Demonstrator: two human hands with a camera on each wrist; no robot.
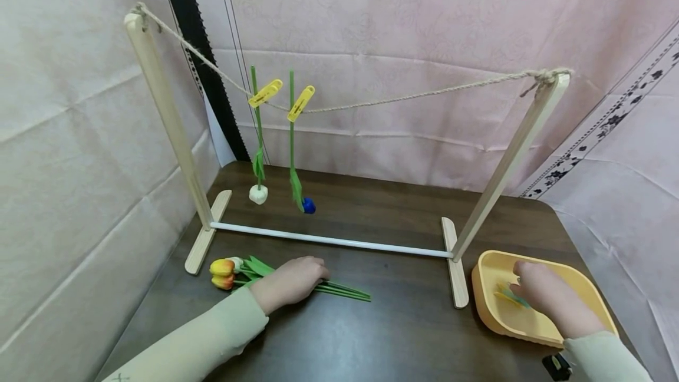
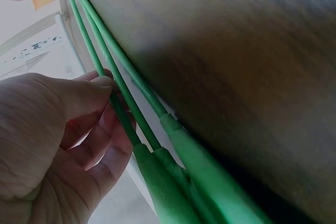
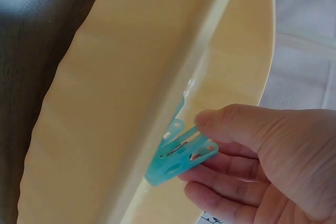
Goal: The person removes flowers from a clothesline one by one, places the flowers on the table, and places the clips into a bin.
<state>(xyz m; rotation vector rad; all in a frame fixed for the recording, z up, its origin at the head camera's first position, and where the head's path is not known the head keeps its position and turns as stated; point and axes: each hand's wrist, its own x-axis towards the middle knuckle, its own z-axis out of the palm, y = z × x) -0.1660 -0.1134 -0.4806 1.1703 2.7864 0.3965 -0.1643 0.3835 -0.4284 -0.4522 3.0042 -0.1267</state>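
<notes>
My left hand (image 1: 290,282) is over a small bunch of artificial tulips on the table, its thumb and fingers pinching one green tulip stem (image 2: 126,120) in the left wrist view. Two other stems (image 2: 137,81) run alongside it. Orange-yellow tulip heads (image 1: 222,267) and a white one (image 1: 236,263) lie to the left; which head belongs to the pinched stem I cannot tell. On the right, my right hand (image 1: 551,299) reaches into a yellow basin (image 1: 580,287). There it holds a teal clothespin (image 3: 181,157) between thumb and fingers, next to more clothespins partly hidden by the rim.
A wooden frame (image 1: 509,161) carries a sagging rope (image 1: 403,98) above a white crossbar (image 1: 329,241). Two yellow clothespins (image 1: 301,104) hold a white tulip (image 1: 258,194) and a blue tulip (image 1: 309,205) upside down on the rope. Cloth (image 1: 424,22) hangs behind the table.
</notes>
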